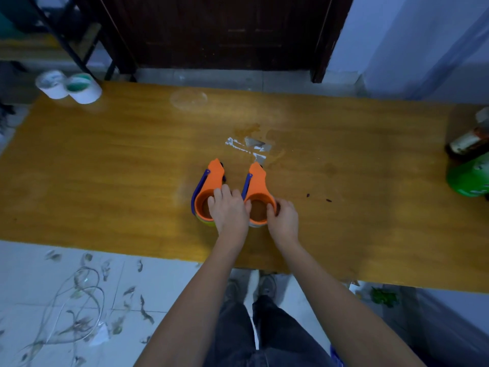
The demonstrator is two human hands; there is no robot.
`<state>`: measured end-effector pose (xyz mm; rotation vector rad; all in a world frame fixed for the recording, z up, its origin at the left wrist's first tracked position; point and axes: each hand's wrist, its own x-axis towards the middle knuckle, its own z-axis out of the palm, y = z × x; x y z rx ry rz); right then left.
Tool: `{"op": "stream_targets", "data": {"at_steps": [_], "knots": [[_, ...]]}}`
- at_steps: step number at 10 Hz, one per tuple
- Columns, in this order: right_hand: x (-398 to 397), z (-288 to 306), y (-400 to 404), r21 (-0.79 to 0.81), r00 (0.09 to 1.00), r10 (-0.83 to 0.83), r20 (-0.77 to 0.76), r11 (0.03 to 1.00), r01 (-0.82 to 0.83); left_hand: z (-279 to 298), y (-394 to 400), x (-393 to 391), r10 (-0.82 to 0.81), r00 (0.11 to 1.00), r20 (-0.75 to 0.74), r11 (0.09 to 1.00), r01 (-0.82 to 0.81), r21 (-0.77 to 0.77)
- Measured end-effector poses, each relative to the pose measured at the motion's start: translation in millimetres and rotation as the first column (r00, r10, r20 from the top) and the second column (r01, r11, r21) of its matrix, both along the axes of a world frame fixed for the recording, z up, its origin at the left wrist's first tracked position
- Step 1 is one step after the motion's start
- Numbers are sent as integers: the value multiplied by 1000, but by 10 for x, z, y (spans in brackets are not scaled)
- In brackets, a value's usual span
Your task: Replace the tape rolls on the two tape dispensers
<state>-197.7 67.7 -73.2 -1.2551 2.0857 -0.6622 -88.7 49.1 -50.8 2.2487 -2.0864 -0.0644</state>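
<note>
One long wooden table [105,160] fills most of the view, orange-brown top, grain running left to right, pale tiled floor [31,274] in front of it with dried leaves and a loop of thin wire [79,308] scattered on the left. Dark door [225,30] behind the table, black metal frame [68,46] leaning at far left. Person stands at the near edge, dark trousers [251,335] and shoes visible below, both bare forearms reaching forward. Two orange tape dispensers [215,178] with blue side pieces sit side by side near the table's middle, noses pointing away from the person; second dispenser [257,181] just right of the first, apart from it. Left hand [229,210] rests over the round end of the left dispenser, fingers curled on its rim, closed around it. Right hand [283,218] curls on the right rim of the right dispenser, thumb at the inner edge of the ring, gripping it. Brown core visible inside each ring; a bit of greenish-yellow roll shows under the left one, pale roll under the right. Two white tape rolls [67,86] stand touching each other at the far left corner of the table, one with green inside. Green bottle [468,178] and a brown bottle [468,141] lie at the right edge, labels too blurred to read. Torn white tape scraps [254,147] stuck on the tabletop just beyond the dispensers. No legible writing anywhere.
</note>
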Motion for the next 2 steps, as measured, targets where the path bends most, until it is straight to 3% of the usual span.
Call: {"op": "stream_targets", "data": {"at_steps": [1, 2], "knots": [[54, 50, 66, 36, 997, -42, -69, 998, 44, 36, 8, 62, -51, 999, -11, 998, 50, -48], [95, 38, 306, 8, 978, -201, -48, 979, 202, -10, 123, 221, -138, 987, -84, 978, 122, -170]]}}
